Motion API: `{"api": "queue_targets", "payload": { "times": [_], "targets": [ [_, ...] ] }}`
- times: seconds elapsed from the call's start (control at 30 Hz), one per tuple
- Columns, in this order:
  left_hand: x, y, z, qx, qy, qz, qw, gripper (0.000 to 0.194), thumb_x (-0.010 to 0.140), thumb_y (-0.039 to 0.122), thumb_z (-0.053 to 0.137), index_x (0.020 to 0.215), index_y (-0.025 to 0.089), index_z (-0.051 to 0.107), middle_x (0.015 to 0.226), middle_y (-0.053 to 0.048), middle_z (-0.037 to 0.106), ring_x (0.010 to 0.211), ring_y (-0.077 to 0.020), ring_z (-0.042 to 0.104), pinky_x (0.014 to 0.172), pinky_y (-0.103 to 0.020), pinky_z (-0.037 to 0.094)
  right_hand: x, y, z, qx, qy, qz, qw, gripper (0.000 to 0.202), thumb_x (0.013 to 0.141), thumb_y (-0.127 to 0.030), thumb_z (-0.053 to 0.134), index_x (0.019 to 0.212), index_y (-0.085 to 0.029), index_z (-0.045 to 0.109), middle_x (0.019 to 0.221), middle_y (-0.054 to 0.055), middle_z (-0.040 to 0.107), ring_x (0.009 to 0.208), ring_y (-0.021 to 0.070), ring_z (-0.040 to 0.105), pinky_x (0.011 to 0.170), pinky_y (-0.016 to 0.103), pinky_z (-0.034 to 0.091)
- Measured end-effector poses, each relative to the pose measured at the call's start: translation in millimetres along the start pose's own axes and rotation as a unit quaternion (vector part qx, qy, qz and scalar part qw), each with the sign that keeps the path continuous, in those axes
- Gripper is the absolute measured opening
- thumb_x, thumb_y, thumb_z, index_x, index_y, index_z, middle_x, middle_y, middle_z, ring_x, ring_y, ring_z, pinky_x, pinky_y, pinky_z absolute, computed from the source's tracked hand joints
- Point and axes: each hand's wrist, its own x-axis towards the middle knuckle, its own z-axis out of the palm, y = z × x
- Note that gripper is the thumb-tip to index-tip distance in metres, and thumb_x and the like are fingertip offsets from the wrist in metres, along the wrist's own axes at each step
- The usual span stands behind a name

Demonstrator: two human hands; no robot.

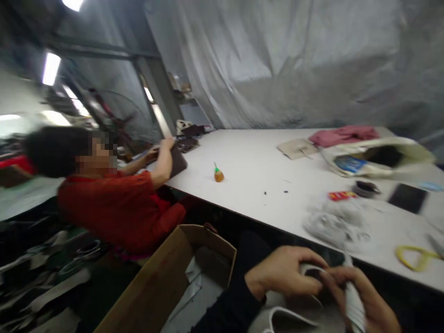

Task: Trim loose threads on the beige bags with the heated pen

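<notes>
At the lower right, my left hand [287, 273] is closed on a soft light-beige piece [260, 322] with pale edges and a darker inner side. Its fingers and thumb pinch a folded edge near the fingertips of my right hand [373, 300]. My right hand is closed round a slim tool wrapped in white [354, 303], whose narrow end points up; the kind of tool cannot be made out. The right thumb and forefinger also touch the beige piece. Its lower part runs out of the picture. Both hands are in front of the table's near edge.
A cardboard box [152, 273] stands left of my arm. On the white table [243, 152] are a small amber glue bottle [218, 175], a clear plastic bag [333, 226], yellow-handled scissors [412, 259], a dark phone-like slab [408, 198] and a cream bag [412, 159]. A co-worker in red [118, 208] handles a dark panel.
</notes>
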Motion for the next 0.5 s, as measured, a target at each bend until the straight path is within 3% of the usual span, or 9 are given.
{"api": "queue_targets", "payload": {
  "times": [0.07,0.17,0.5],
  "targets": [
    [2,5,0.5,-0.002,0.022,0.027,0.999,0.047,0.080,0.017,0.066,0.126,0.013,0.076,0.119,-0.009,0.078,0.108,-0.0244,0.072,0.097,-0.032,0.056,0,-3,0,0.041,-0.014,-0.032,0.999,0.037,0.092,-0.061,0.073,0.081,-0.026,0.065,0.076,0.002,0.067,0.066,0.0173,0.064,0.061,0.027,0.053],
    [14,1,1.5,-0.011,0.048,0.036,0.998,0.037,0.082,0.015,0.066,0.117,0.014,0.077,0.119,-0.008,0.079,0.109,-0.0240,0.072,0.103,-0.035,0.054,6,-5,1,0.056,0.001,-0.048,0.997,0.025,0.097,-0.043,0.069,0.083,-0.024,0.063,0.077,0.000,0.067,0.067,0.0146,0.060,0.063,0.025,0.049],
    [30,-13,4.7,-0.042,0.032,0.005,0.999,0.036,0.079,0.019,0.076,0.114,0.017,0.076,0.104,-0.007,0.077,0.098,-0.0248,0.071,0.089,-0.036,0.054,9,0,-8,0.088,-0.043,-0.023,0.995,0.008,0.102,-0.031,0.060,0.098,-0.025,0.056,0.077,-0.005,0.063,0.066,0.0132,0.057,0.062,0.023,0.046]
  ]
}}
